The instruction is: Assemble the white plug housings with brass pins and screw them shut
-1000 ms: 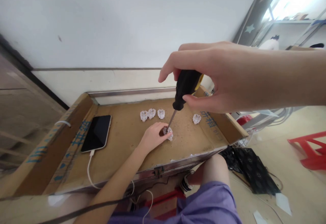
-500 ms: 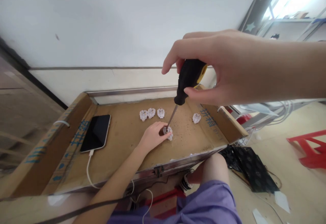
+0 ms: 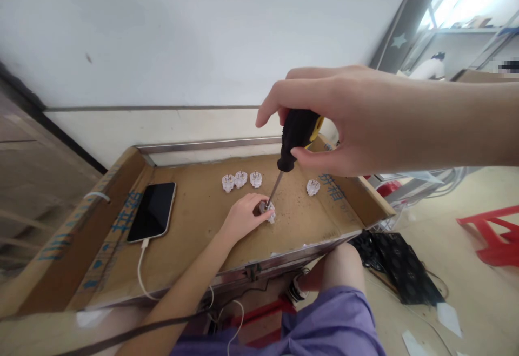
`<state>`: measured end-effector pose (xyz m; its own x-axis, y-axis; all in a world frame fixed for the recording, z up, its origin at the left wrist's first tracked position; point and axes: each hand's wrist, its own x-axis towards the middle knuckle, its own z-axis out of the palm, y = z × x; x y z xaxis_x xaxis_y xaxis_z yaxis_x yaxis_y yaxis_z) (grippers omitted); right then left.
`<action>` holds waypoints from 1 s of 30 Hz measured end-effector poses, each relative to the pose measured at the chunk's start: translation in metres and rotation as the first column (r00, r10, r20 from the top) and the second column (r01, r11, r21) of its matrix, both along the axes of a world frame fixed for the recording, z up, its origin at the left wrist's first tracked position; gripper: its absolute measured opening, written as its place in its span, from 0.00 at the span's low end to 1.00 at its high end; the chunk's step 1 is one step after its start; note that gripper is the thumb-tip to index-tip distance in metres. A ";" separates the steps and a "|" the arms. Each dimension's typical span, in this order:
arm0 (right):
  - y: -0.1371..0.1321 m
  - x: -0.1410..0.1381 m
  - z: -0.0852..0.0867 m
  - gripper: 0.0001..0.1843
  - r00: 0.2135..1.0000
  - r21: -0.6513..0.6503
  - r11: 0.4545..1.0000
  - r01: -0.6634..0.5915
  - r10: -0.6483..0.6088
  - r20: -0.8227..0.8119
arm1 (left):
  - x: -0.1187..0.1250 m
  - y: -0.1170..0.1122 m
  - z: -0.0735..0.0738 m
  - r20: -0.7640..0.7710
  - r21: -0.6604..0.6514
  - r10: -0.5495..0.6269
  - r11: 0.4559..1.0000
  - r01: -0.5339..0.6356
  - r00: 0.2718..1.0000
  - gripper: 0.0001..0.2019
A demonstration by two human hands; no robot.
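Observation:
My right hand [image 3: 324, 113] grips a black and yellow screwdriver [image 3: 292, 140] by its handle, with the shaft slanting down to the left. Its tip meets a small clear plastic part with metal pins [image 3: 271, 215], which looks like a plug insert. The thumb and fingers of my left hand [image 3: 245, 215] pinch that part against the cardboard. Behind it sit similar clear parts, one at the left [image 3: 228, 182], one touching it [image 3: 241, 178] and one slightly apart [image 3: 255, 179]. Another clear part [image 3: 313, 187] lies off to the right.
A cardboard-lined tray top [image 3: 194, 210] with raised sides forms the work surface. On its left lies a phone [image 3: 152, 212] with a white charging cable [image 3: 140, 269]. Dark specks dot the cardboard. A white wall rises behind; a red stool [image 3: 497, 234] stands on the floor at right.
My right hand and the screwdriver handle have come down slightly, with the tip still at the clear part. My left hand keeps its place.

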<state>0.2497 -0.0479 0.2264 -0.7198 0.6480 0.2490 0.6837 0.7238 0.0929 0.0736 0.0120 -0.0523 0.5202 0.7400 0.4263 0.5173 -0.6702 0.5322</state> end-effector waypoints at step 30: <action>-0.001 0.003 -0.001 0.22 1.000 0.003 1.000 -0.012 0.012 -0.009 | 0.001 -0.001 0.001 0.000 -0.036 0.004 0.999 -0.004 1.000 0.11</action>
